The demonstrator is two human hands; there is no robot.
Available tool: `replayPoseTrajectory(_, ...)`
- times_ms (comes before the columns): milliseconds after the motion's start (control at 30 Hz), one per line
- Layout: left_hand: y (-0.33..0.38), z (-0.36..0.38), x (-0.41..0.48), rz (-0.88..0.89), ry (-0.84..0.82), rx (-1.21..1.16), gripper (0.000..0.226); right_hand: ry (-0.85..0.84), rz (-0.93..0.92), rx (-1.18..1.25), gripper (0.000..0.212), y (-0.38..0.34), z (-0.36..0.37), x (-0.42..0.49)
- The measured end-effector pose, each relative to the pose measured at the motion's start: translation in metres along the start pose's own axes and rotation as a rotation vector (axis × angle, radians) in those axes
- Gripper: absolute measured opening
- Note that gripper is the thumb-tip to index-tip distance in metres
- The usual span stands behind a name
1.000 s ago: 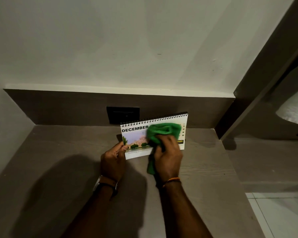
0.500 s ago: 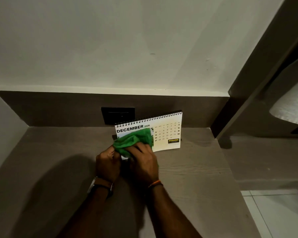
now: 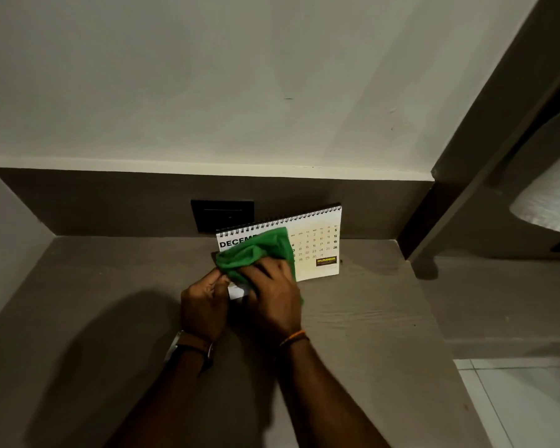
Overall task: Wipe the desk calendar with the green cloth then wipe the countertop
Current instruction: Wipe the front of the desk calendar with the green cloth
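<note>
A white spiral-bound desk calendar showing December stands on the grey countertop near the back wall. My right hand presses a bunched green cloth against the left and middle of the calendar's face, hiding part of the month name. My left hand pinches the calendar's lower left corner and steadies it. The date grid on the right side stays visible.
A black wall socket sits in the brown backsplash behind the calendar. A dark vertical panel bounds the countertop on the right, with a lower ledge and a white lampshade beyond. White floor tiles show at lower right.
My right hand swept the green cloth from the calendar's right side to its left, then a little back toward the middle and up. My left hand kept its hold on the lower left corner.
</note>
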State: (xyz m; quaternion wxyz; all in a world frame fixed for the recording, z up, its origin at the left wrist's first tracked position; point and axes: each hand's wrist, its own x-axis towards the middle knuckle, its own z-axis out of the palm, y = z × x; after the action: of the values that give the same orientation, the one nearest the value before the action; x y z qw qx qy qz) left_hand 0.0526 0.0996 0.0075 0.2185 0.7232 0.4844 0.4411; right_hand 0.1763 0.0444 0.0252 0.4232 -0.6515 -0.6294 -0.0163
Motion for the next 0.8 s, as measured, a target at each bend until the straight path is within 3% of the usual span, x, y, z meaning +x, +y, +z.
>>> replayPoseTrajectory(67,0.0,0.0,0.0,-0.029,0.014,-0.016,0.026,0.028,0.015,-0.024,0.04,0.016,-0.009,0.003)
replayPoseTrajectory(200,0.003,0.002,-0.001,-0.058,0.03,-0.042,0.026,0.382,0.402,0.015,0.046,0.065,-0.047,0.018)
replayPoseTrajectory(300,0.003,0.002,0.0,-0.056,0.049,-0.052,0.025,0.466,0.539,0.034,0.046,0.073,-0.051,0.024)
replayPoseTrajectory(533,0.004,0.001,0.0,-0.027,0.037,-0.029,0.026,0.033,0.286,-0.018,0.049,0.019,-0.01,-0.014)
replayPoseTrajectory(700,0.005,0.001,-0.001,-0.012,0.024,-0.036,0.022,0.206,0.246,-0.015,0.05,0.023,-0.033,0.023)
replayPoseTrajectory(800,0.005,0.002,-0.001,-0.059,0.03,-0.054,0.024,0.136,0.181,-0.057,0.054,0.017,-0.031,0.029)
